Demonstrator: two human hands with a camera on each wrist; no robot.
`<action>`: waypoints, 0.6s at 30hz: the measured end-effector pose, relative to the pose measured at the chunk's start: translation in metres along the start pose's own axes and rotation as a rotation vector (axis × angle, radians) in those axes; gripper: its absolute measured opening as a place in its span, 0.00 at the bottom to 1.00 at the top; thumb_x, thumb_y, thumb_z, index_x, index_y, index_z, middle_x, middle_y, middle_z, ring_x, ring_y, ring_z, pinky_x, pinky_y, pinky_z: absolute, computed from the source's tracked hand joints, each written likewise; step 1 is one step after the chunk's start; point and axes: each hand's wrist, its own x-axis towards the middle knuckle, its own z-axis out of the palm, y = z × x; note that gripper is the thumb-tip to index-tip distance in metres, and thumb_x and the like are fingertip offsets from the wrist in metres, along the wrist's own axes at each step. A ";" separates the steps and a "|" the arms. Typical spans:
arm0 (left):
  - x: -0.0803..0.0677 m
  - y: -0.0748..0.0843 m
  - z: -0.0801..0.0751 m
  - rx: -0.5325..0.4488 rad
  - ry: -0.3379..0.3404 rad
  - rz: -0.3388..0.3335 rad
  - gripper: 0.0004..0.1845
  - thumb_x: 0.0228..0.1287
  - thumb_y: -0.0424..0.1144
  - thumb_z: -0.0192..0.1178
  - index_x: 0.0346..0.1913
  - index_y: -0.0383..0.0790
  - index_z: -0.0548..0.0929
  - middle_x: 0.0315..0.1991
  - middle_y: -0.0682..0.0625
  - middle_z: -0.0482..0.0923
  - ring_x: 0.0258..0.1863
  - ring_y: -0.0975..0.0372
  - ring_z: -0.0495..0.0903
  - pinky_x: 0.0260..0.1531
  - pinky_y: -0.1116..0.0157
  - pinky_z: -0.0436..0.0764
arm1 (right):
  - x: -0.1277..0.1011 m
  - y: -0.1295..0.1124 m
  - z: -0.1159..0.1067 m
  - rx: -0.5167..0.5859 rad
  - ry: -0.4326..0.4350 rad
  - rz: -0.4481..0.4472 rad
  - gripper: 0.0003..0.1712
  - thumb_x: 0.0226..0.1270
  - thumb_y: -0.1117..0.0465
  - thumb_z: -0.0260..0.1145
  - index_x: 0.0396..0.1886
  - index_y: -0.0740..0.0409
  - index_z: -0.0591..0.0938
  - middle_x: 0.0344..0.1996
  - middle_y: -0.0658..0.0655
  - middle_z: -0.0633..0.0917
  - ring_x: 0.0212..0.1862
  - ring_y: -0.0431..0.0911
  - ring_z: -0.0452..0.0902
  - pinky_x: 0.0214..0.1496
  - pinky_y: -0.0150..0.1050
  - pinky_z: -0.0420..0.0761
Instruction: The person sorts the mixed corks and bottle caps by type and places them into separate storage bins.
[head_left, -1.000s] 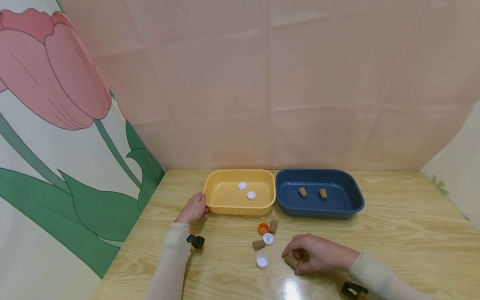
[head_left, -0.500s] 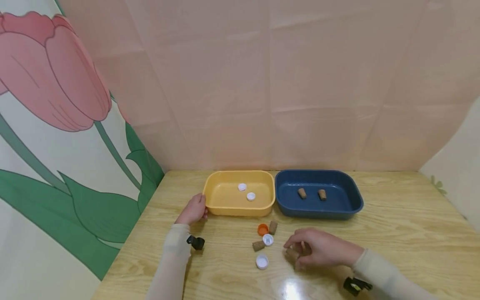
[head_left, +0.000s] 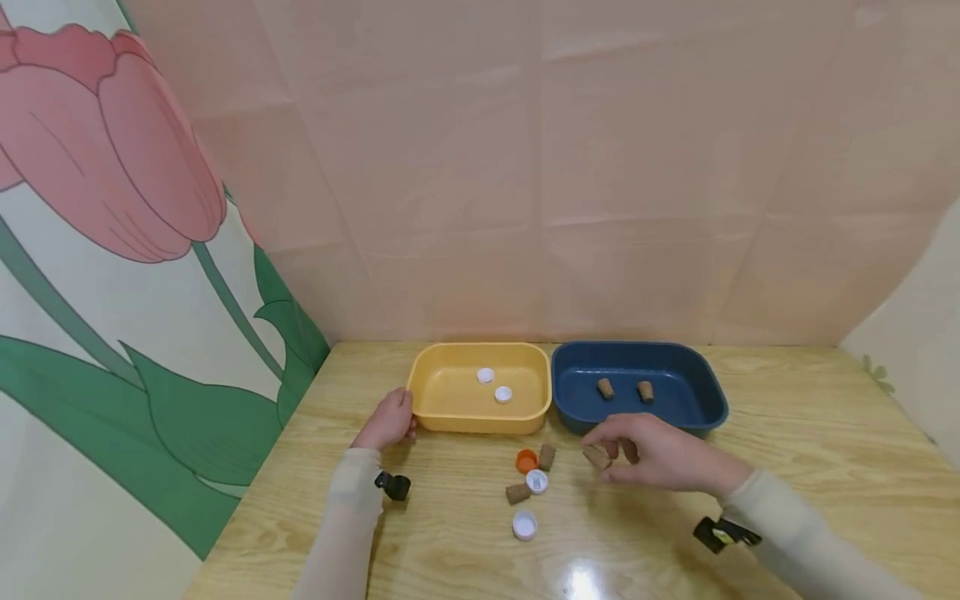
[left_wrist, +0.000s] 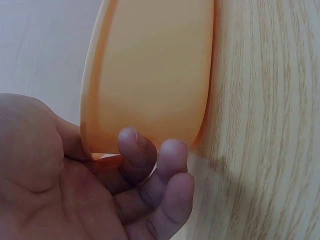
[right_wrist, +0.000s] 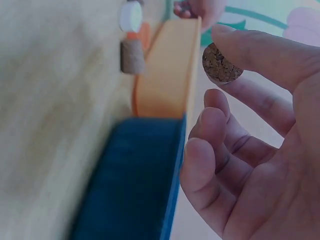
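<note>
A cork stopper (head_left: 597,456) is pinched between the thumb and index finger of my right hand (head_left: 656,454), raised above the table just in front of the blue tray (head_left: 637,427). In the right wrist view the end of that cork (right_wrist: 220,66) shows, the other fingers loosely bent below it. My left hand (head_left: 387,419) grips the left end of the yellow tray (head_left: 480,423); the left wrist view has its fingers curled at the tray's wall (left_wrist: 155,75). Two white caps (head_left: 503,394) lie in the yellow tray. Two corks (head_left: 646,392) lie in the blue one.
On the wooden table (head_left: 450,533), in front of the trays, lie an orange cap (head_left: 527,461), two corks (head_left: 517,493) and two white caps (head_left: 525,525). The trays stand side by side against a pink cloth backdrop (head_left: 540,208).
My right hand has lifted the cork off the table and carried it away from me, up toward the blue tray. The left hand has stayed on the yellow tray.
</note>
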 end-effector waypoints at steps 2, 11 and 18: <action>0.000 0.000 0.000 0.003 0.001 0.002 0.21 0.83 0.42 0.32 0.52 0.29 0.72 0.26 0.48 0.68 0.24 0.56 0.75 0.29 0.60 0.82 | 0.000 0.002 -0.007 -0.016 0.015 0.014 0.23 0.61 0.54 0.75 0.56 0.43 0.83 0.33 0.41 0.78 0.26 0.34 0.69 0.27 0.32 0.75; -0.001 0.002 -0.001 0.006 0.003 0.004 0.21 0.83 0.42 0.32 0.52 0.29 0.72 0.25 0.48 0.68 0.23 0.56 0.75 0.28 0.60 0.82 | 0.006 0.014 -0.034 -0.124 0.086 0.060 0.24 0.62 0.49 0.74 0.58 0.47 0.82 0.30 0.41 0.77 0.22 0.35 0.70 0.33 0.36 0.78; 0.000 0.000 -0.001 0.002 -0.003 0.009 0.21 0.83 0.42 0.31 0.53 0.29 0.71 0.26 0.48 0.68 0.23 0.57 0.75 0.28 0.60 0.82 | 0.015 0.033 -0.051 -0.179 0.117 0.082 0.24 0.63 0.52 0.74 0.57 0.51 0.83 0.28 0.41 0.76 0.23 0.36 0.70 0.26 0.32 0.73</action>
